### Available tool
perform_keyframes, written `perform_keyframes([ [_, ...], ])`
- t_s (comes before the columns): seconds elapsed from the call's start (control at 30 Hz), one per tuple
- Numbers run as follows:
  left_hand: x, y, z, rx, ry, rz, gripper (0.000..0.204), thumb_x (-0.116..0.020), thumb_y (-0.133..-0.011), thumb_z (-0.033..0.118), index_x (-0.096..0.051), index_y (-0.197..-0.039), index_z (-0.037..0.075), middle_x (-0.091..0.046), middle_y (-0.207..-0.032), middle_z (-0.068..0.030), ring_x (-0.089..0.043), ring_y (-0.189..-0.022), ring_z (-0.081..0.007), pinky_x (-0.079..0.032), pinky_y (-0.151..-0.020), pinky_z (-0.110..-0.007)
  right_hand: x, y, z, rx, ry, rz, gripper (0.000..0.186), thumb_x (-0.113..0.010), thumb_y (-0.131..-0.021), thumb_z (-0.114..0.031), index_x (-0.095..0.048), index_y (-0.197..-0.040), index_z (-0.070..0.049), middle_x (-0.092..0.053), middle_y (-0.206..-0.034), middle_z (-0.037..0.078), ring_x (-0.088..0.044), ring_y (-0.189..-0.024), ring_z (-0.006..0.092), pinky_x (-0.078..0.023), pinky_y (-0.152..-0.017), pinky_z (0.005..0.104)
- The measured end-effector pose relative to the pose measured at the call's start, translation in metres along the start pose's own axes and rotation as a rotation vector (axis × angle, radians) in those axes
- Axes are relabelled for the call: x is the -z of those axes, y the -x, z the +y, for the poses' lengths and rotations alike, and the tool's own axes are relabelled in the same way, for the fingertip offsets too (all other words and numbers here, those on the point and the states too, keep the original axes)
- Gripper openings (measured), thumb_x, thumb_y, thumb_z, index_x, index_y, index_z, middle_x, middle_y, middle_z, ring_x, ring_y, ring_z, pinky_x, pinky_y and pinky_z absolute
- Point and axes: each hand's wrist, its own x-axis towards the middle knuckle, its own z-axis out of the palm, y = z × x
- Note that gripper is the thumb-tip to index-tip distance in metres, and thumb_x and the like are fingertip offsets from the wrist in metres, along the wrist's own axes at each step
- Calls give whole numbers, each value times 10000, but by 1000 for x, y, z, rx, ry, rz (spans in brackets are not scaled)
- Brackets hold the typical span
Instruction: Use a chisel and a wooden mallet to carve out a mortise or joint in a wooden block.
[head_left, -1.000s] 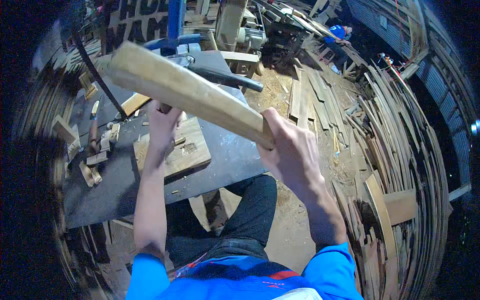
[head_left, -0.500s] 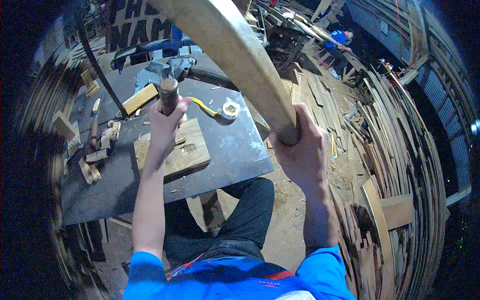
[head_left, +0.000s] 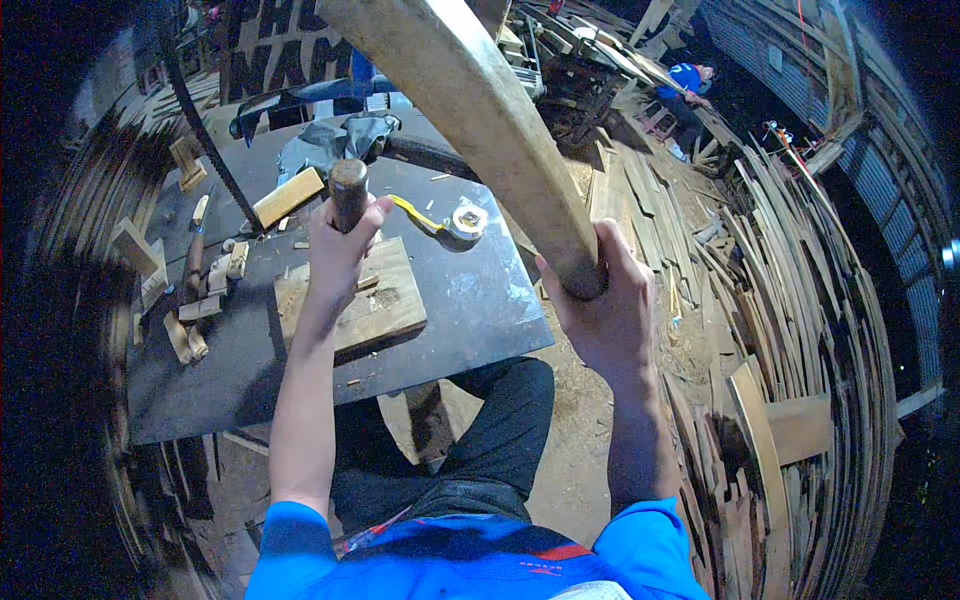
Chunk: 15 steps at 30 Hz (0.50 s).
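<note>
My left hand [head_left: 335, 262] is wrapped round the upright handle of a chisel [head_left: 349, 195], whose blade is hidden below my fist. It is over a flat wooden block [head_left: 395, 300] with a recess and a few chips, lying on the dark table. In my right hand [head_left: 615, 310] is the lower end of a thick, long wooden club [head_left: 490, 130], raised and slanting up and to the left, its far end out of the picture. A tape measure [head_left: 466, 220] with some yellow tape drawn out lies beyond the block.
Small wood pieces [head_left: 205, 305], a wooden-handled tool [head_left: 194, 262], a saw blade [head_left: 210, 145] and a grey cloth [head_left: 335, 145] are on the dark table [head_left: 480, 300]. Stacked planks [head_left: 800, 330] fill the right side. Another person [head_left: 684, 88] in blue works at the far right.
The whole picture has shifted slightly to the right. Both hands keep their grips, and the club and chisel look nearly the same in place.
</note>
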Motion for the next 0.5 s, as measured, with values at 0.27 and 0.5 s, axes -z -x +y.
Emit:
perform_keyframes([
  [0.27,-9,6,13,-56,-18,94,204,-750,-863,226,-610,-782,102,-484,-601,82,-412,-512,-7,-297,-468,-206,0,-1,2,-34,-24,41,338,-789,-811,-187,-564,-1021,-46,-667,-776,128,-654,-689,163,-510,-639,333],
  [0.5,-4,4,17,-5,-36,-22,215,-746,-863,201,-596,-756,89,-480,-604,77,-419,-523,-14,-311,-479,-216,-1,-19,-28,-82,-126,113,284,-712,-848,-137,-510,-1019,-34,-666,-758,201,-702,-719,351,-532,-613,423],
])
